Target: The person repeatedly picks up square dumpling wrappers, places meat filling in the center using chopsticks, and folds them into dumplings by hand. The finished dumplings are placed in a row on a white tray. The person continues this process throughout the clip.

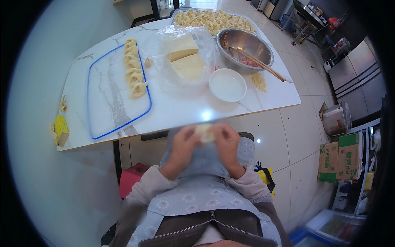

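Between my left hand [184,145] and my right hand [227,143], the fingers of both grip a small wonton [206,132], blurred, in front of the table edge. Just beyond is a white bowl [227,85] of clear liquid. A steel mixing bowl [225,37] behind it holds pink minced filling, with wooden chopsticks [262,65] resting across its rim. Stacked dough wrappers [188,65] lie in an open clear plastic bag [160,74]. To the left, a row of folded wontons [133,66] lies along the right side of a blue-rimmed tray [151,103].
A tray [172,20] full of wontons stands at the table's far end. Pale crumbs [258,82] lie beside the steel bowl. A yellow box [61,131] sits at the left table corner, near the wall. A red stool [131,179] is below, left of me.
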A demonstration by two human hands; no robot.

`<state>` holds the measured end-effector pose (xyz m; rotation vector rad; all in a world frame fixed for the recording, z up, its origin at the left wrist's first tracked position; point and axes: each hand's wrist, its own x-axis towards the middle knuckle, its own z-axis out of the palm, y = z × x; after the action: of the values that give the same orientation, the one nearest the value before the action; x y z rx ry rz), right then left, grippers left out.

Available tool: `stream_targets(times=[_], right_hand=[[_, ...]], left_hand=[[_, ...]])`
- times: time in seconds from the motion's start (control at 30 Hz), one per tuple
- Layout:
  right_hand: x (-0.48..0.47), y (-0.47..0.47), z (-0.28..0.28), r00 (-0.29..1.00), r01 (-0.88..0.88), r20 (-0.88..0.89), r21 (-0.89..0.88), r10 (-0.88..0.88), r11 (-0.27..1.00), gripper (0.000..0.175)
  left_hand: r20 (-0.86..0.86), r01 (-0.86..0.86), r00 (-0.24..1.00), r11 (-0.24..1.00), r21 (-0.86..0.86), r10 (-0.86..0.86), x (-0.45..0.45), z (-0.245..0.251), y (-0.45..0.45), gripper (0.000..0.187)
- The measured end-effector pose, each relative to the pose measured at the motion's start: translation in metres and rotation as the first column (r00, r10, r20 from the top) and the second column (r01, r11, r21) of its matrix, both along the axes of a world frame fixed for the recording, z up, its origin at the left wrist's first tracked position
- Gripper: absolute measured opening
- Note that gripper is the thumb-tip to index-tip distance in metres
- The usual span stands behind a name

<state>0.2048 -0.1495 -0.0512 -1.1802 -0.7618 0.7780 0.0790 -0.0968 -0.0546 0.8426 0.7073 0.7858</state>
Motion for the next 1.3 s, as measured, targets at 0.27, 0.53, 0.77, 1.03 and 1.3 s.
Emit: stream_targets(times=[0.27,0.53,0.77,1.03,1.3], right_hand=[[-0.004,-0.003,0.0,0.987,0.088,0.134,0.021,-0.09,0.996,0.007],[-0.002,-0.001,0.0,0.996,0.061,-0.067,-0.081,-0.067,0.995,0.009],[-0.005,0.003,0.007,0.948,-0.068,-0.316,-0.099,0.034,0.993,0.011],[0.001,0.002,0.006,0.833,-0.254,-0.532,-0.116,0.156,0.96,0.015],[0.004,0.001,-0.002,0.741,-0.337,-0.626,-0.035,0.242,0.941,0.017]], left_hand=[[-0.014,-0.013,1.0,1.0,-0.025,0.013,0.003,-0.001,-0.004,0.037],[0.036,-0.072,0.997,0.993,0.095,0.069,0.006,-0.008,-0.007,0.048],[0.096,-0.166,0.982,0.985,0.039,0.161,0.007,0.004,-0.008,0.048],[0.184,-0.089,0.977,0.988,-0.125,0.112,0.004,-0.008,-0.002,0.045],[0.245,0.075,0.969,0.98,-0.186,-0.028,-0.005,0.002,0.009,0.037]])
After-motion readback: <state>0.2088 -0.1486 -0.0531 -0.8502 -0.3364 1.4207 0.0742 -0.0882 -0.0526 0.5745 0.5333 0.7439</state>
